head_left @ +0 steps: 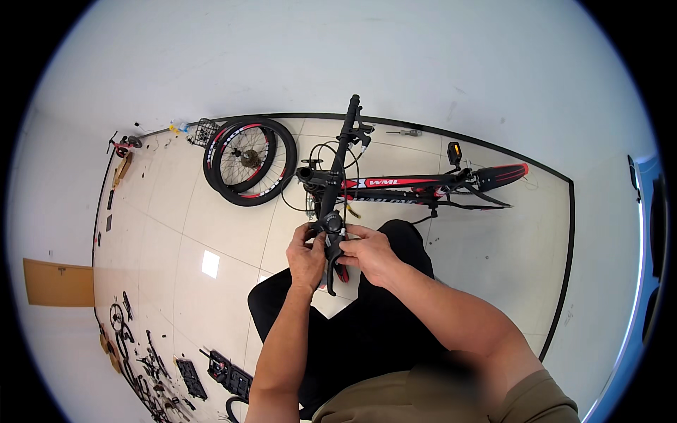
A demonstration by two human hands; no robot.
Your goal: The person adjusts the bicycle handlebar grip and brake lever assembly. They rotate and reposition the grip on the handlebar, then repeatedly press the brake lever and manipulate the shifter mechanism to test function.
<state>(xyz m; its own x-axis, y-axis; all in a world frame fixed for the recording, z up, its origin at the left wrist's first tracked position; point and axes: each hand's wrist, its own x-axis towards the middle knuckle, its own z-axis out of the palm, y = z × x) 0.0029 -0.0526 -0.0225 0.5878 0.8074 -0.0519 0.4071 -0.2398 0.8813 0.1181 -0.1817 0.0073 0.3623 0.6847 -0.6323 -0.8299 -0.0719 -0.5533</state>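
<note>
Between my knees is the near end of a black bicycle handlebar [343,149], which carries a round black shifter [331,223] and a black brake lever [331,276]. My left hand [305,259] is closed at the left side of this end, its fingers bent against the bar beside the shifter. From the right, my right hand [369,254] pinches at the brake lever's mount, fingertips touching it. Whether a small part sits in those fingertips is hidden. The black, red and white bicycle frame [395,182] stretches away to the right, cables looping near the stem.
Two loose wheels [282,166] lie overlapped on the tiled floor at the left. The frame's pedal [455,153] sticks up at right. A screwdriver-like tool [404,132] lies by the far wall. At lower left are open tool cases [229,375] and scattered parts.
</note>
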